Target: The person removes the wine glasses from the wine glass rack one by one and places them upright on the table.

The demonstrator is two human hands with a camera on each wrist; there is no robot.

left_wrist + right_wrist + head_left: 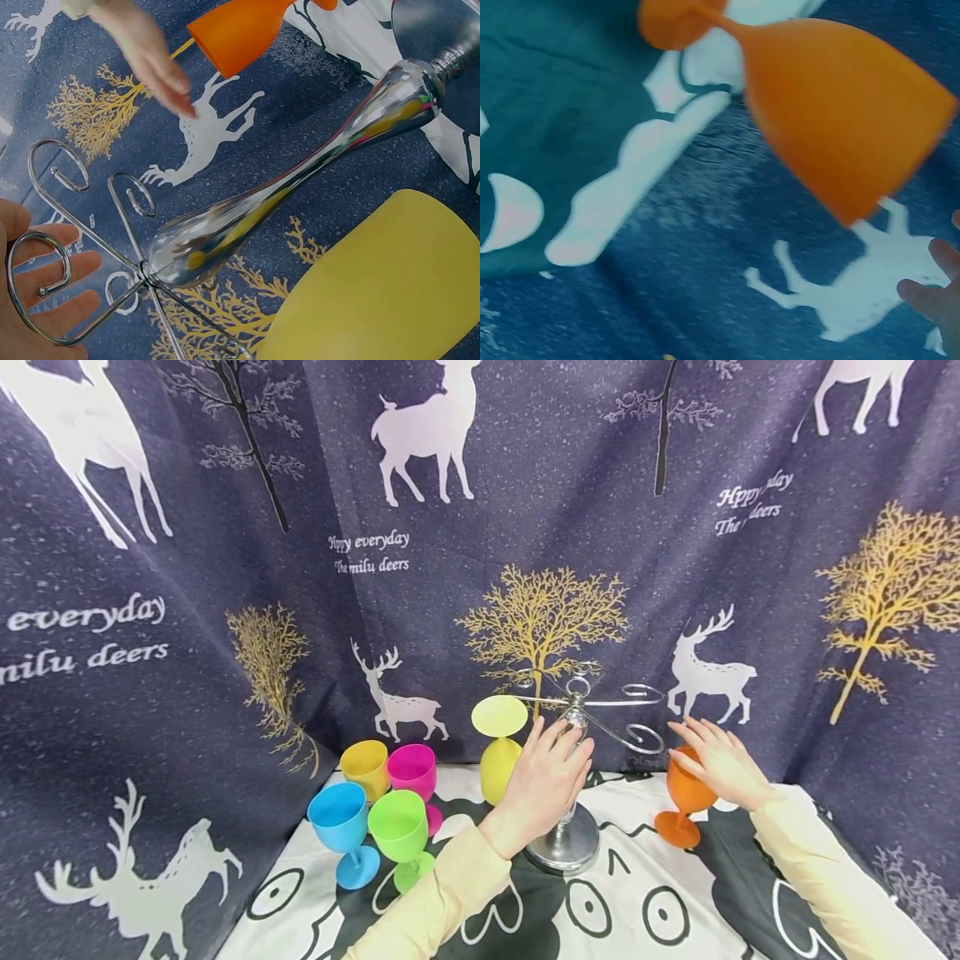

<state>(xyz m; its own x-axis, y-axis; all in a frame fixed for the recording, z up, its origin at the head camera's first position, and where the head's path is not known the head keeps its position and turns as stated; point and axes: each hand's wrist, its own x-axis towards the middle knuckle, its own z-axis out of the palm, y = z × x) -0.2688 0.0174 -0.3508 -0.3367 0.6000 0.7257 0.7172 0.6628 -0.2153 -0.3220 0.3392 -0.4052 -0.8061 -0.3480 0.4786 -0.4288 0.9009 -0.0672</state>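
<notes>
A chrome goblet rack (564,852) with curled wire arms stands on the table. My left hand (546,777) is in front of its post in the head view, fingers extended; the left wrist view shows the fingers beside a wire curl (64,262). An upside-down yellow goblet (497,772) hangs from the rack, foot uppermost, left of that hand. To the right, an orange goblet (688,789) stands upright on its foot. My right hand (722,762) reaches over its rim with fingers spread. In the right wrist view, the orange bowl (840,112) sits apart from the visible fingertips (922,296).
At the left stand several upright goblets: blue (337,818), green (399,828), magenta (412,770) and orange-yellow (365,767). A black-and-white patterned cloth (622,902) covers the table. Behind hangs a dark curtain (562,527) printed with deer and trees.
</notes>
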